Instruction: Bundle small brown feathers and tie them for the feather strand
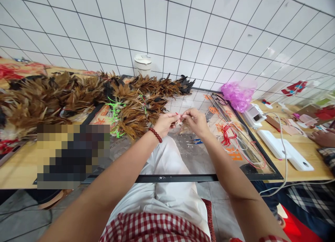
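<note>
Above the glass-topped panel, my two hands meet fingertip to fingertip. My left hand, with a brown bead bracelet on the wrist, pinches a small red piece whose tip shows above the fingers. My right hand is closed in a pinch right beside it; what it grips is too small to name. Bundles of brown feathers tied with green string lie just left of my left hand. Blue-handled snips rest on the glass below my right hand. Red cords lie to the right.
Many more feathers cover the left side. A white lidded cup stands by the tiled wall. Glasses, a purple plastic bag, white power strips and cables are on the right. Another person's hand is at the far right.
</note>
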Action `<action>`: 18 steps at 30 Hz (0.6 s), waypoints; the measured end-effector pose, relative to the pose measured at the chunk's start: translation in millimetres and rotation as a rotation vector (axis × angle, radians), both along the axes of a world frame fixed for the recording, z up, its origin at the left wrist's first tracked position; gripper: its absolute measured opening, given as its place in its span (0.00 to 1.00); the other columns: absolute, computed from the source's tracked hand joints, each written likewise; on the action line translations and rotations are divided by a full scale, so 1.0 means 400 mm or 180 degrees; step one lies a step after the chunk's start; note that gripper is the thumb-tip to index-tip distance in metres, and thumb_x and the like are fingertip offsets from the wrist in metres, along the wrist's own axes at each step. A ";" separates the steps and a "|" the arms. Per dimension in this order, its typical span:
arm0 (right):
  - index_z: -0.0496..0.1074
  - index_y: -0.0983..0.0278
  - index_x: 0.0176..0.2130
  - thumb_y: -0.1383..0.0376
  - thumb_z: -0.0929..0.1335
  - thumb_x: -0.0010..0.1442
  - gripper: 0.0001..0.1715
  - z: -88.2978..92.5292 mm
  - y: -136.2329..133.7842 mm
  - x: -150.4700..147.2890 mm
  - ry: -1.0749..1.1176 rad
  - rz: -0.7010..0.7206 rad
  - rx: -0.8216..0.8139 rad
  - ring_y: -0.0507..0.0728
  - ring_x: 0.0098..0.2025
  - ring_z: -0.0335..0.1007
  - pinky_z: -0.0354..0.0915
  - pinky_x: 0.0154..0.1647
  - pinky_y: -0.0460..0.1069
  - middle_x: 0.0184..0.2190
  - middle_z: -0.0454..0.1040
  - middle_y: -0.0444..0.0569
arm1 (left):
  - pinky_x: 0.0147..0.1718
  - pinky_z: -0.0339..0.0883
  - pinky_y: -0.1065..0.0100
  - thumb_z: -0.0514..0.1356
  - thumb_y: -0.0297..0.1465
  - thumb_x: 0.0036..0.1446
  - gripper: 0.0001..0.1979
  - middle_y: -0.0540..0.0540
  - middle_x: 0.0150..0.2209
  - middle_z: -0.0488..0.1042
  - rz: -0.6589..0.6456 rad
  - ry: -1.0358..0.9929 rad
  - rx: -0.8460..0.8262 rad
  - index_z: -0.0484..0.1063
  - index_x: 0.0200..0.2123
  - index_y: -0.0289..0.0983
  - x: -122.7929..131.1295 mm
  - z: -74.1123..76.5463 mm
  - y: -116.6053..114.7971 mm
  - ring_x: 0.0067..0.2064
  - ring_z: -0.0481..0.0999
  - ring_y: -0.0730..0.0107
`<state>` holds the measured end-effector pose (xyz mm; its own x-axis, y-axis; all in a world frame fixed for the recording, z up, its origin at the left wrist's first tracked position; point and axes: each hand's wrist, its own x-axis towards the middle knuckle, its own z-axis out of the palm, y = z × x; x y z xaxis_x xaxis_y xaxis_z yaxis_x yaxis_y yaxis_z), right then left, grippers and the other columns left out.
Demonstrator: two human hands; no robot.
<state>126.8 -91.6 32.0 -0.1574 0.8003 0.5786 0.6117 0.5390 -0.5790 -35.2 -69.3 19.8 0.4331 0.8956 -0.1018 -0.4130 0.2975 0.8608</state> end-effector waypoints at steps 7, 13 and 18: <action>0.69 0.63 0.31 0.67 0.64 0.60 0.06 0.011 -0.005 0.007 -0.0352 0.0012 0.0403 0.55 0.37 0.67 0.63 0.40 0.51 0.32 0.70 0.49 | 0.20 0.55 0.76 0.71 0.31 0.37 0.14 0.47 0.23 0.73 0.0032 0.0608 0.0205 0.75 0.29 0.31 -0.005 -0.007 0.008 0.22 0.66 0.80; 0.69 0.63 0.29 0.67 0.64 0.60 0.08 0.007 -0.002 -0.001 -0.0357 0.0175 0.0159 0.55 0.36 0.67 0.63 0.39 0.50 0.31 0.71 0.49 | 0.20 0.53 0.74 0.68 0.31 0.40 0.09 0.49 0.19 0.70 -0.0231 0.1015 0.0595 0.74 0.22 0.31 0.000 -0.006 -0.001 0.20 0.62 0.81; 0.72 0.64 0.31 0.61 0.66 0.57 0.09 0.000 0.003 0.000 0.0155 -0.0146 -0.0492 0.54 0.34 0.68 0.63 0.38 0.49 0.30 0.73 0.49 | 0.21 0.55 0.75 0.67 0.34 0.41 0.11 0.51 0.20 0.69 0.0385 0.0705 0.0588 0.71 0.21 0.33 0.012 -0.023 0.005 0.21 0.63 0.80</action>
<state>126.7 -90.4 32.1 -0.0934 0.8861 0.4541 0.6028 0.4133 -0.6825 -30.5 -67.3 10.5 0.3076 0.9514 -0.0125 -0.2321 0.0877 0.9687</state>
